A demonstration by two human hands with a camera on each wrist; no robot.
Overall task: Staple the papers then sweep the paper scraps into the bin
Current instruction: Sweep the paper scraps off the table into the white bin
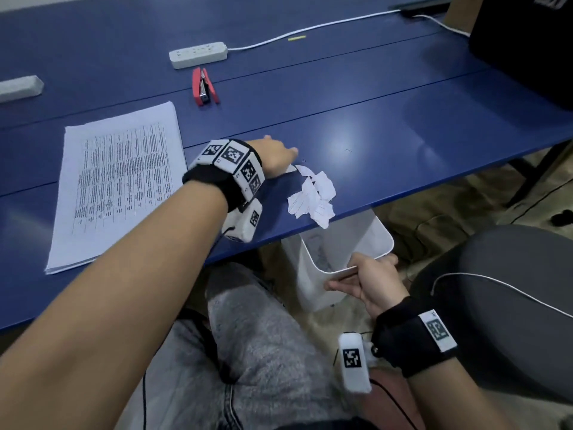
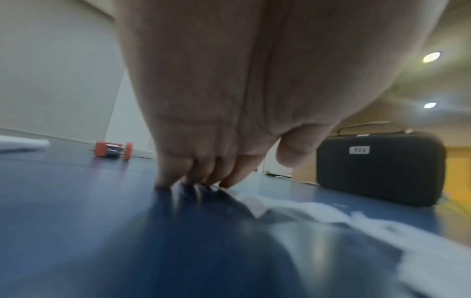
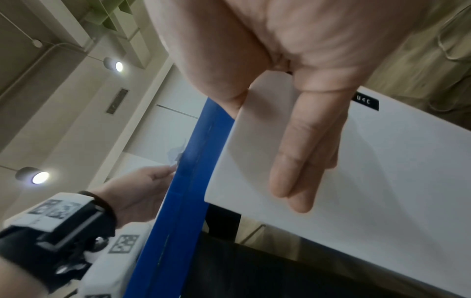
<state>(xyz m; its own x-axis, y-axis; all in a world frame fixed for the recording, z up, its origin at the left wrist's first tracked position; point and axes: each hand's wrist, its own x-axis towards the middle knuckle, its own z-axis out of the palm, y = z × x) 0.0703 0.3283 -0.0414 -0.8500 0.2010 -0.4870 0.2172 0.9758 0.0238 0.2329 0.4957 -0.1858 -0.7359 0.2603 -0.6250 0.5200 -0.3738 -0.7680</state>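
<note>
Torn white paper scraps [image 1: 313, 197] lie bunched at the front edge of the blue table [image 1: 403, 125], one piece hanging over it. My left hand [image 1: 279, 155] stands on its fingertips [image 2: 163, 181] just behind the scraps [image 2: 318, 213], fingers together and touching the tabletop. Below the edge, my right hand [image 1: 369, 280] grips the near rim of a white bin [image 1: 344, 252], thumb inside and fingers [image 3: 300, 161] flat along the outer wall [image 3: 382, 171]. A stack of printed papers [image 1: 117, 181] rests at the left. The red stapler [image 1: 204, 86] lies on its side further back.
A white power strip [image 1: 198, 54] with its cable sits behind the stapler. A black case [image 2: 379, 169] stands at the far right of the table. A white block [image 1: 18, 88] is at the left edge. My knees and a grey chair [image 1: 511, 290] are under the table edge.
</note>
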